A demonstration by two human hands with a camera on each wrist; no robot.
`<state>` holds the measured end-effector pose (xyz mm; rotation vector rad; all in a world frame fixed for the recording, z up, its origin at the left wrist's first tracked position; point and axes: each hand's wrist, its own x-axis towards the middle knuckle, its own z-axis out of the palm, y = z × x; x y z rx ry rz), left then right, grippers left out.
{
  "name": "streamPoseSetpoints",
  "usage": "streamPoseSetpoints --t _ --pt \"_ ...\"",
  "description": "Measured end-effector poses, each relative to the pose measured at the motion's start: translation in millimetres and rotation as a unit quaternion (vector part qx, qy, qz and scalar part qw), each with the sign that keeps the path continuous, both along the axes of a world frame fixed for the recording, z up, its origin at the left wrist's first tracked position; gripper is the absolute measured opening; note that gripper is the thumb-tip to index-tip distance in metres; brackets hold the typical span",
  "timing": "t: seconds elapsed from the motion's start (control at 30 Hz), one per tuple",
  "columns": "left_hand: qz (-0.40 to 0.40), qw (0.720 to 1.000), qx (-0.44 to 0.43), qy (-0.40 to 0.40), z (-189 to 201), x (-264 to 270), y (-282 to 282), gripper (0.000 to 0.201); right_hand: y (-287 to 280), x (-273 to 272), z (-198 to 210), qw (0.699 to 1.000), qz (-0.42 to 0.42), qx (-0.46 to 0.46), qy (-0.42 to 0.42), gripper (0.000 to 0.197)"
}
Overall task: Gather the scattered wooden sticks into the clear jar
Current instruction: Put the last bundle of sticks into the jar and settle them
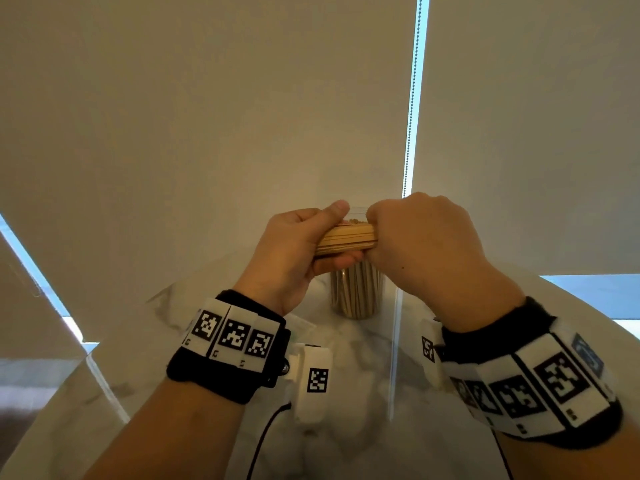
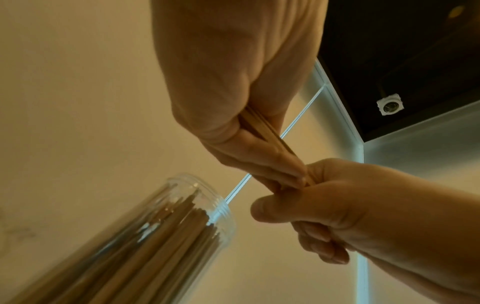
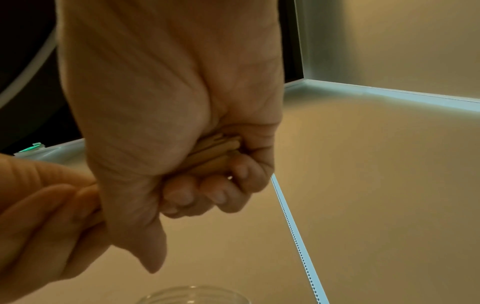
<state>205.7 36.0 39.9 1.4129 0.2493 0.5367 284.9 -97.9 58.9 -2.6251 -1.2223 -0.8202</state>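
Observation:
A bundle of flat wooden sticks [image 1: 346, 240] lies level between both hands, just above the clear jar [image 1: 356, 292]. My left hand [image 1: 304, 244] grips the bundle's left end, thumb on top. My right hand [image 1: 408, 237] is fisted round the right end. The jar stands upright on the marble table and holds several sticks on end. In the left wrist view the sticks [image 2: 262, 127] run out of the left hand [image 2: 259, 160] into the right hand [image 2: 311, 214], with the jar [image 2: 145, 246] at lower left. The right wrist view shows stick ends [image 3: 218, 148] inside the right hand [image 3: 197, 181]; the jar rim [image 3: 192, 296] sits at the bottom.
The white marble table [image 1: 353, 393] runs to its far edge just behind the jar. Beige roller blinds [image 1: 207, 116] with a bead chain [image 1: 412, 109] hang close behind. A black cable [image 1: 266, 431] trails from the left wristband over the table.

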Motion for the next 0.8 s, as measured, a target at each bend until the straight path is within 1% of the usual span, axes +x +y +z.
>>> streamPoseSetpoints --t 0.07,0.13,0.17,0.23,0.27,0.33,0.4,0.47,0.5,0.57,0.63,0.67,0.7,0.73,0.8 --pt "0.025 0.999 0.024 -0.002 -1.3 1.0 1.7 0.035 -1.3 -2.4 -1.0 0.999 0.002 0.001 0.049 0.022" --pt "0.05 0.996 0.073 0.009 -3.8 1.8 5.4 0.036 -0.1 -3.8 -4.7 0.995 0.01 0.007 0.098 0.021" --pt "0.062 0.994 0.088 0.012 -4.7 1.7 8.1 0.036 1.6 -4.0 -6.2 0.995 0.016 0.009 0.101 0.019" --pt "0.083 0.993 0.088 0.011 -5.1 0.8 14.5 0.036 4.7 -4.3 -6.6 0.994 0.048 0.01 0.093 0.021" --pt "0.094 0.992 0.082 0.01 -5.2 0.4 17.4 0.036 4.8 -4.5 -5.6 0.992 0.072 0.007 0.099 0.026" --pt "0.113 0.991 0.069 0.009 -5.5 0.1 20.9 0.036 3.8 -3.8 -3.4 0.983 0.115 0.015 0.142 0.045" --pt "0.124 0.991 0.058 0.0 -6.8 0.8 20.8 0.036 3.5 -3.0 -3.8 0.974 0.132 0.06 0.175 0.065" --pt "0.12 0.991 0.055 -0.01 -7.8 2.6 16.5 0.037 5.4 -1.1 -7.0 0.977 0.11 0.098 0.154 0.073" --pt "0.113 0.992 0.05 -0.012 -7.4 3.0 13.5 0.038 6.4 -0.1 -8.2 0.979 0.09 0.115 0.139 0.072" --pt "0.085 0.996 0.023 0.012 -3.1 2.4 8.5 0.042 5.8 2.1 -8.3 0.981 0.055 0.143 0.118 0.067" --pt "0.052 0.997 -0.011 0.051 1.4 0.8 9.1 0.056 3.6 8.2 -3.7 0.982 0.032 0.156 0.106 0.064" --pt "0.048 0.996 -0.024 0.065 2.1 0.8 12.6 0.063 1.2 13.0 1.0 0.982 0.014 0.161 0.101 0.063" --pt "0.056 0.995 -0.034 0.074 2.0 0.2 17.0 0.065 -0.7 19.9 6.9 0.982 -0.008 0.167 0.091 0.062" --pt "0.074 0.994 -0.037 0.076 0.2 -0.5 22.4 0.06 -2.3 27.6 14.4 0.982 -0.032 0.17 0.079 0.061" --pt "0.117 0.991 -0.006 0.068 -6.6 -0.4 29.3 0.033 -3.2 43.4 30.5 0.983 -0.074 0.161 0.053 0.058"
